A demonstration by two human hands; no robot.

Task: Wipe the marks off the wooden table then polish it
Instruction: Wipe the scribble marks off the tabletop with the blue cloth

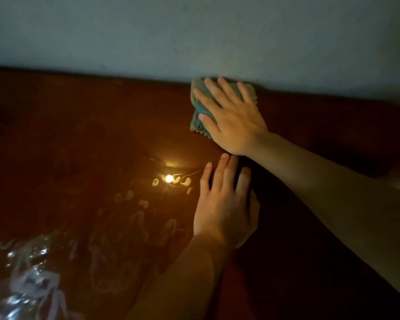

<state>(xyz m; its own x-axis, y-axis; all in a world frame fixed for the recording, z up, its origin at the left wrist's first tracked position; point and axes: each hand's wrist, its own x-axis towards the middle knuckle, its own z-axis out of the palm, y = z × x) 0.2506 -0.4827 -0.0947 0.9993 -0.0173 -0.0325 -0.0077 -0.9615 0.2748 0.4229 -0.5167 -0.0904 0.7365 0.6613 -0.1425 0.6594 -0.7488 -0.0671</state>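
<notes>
A dark reddish wooden table (79, 125) fills the lower part of the view. Pale smeared marks (129, 218) and fingerprints cover its left and middle. My right hand (231, 118) lies flat on a folded green-grey cloth (198, 121) at the table's far edge, against the wall; fingers are spread and press the cloth down. My left hand (224, 209) rests flat on the bare wood nearer to me, fingers together, holding nothing. A bright lamp reflection (169, 179) glints just left of it.
A plain grey wall (194, 31) rises right behind the table's far edge. Wet or glossy patches (30, 273) shine at the lower left. The scene is dim, and the table's right side lies in shadow.
</notes>
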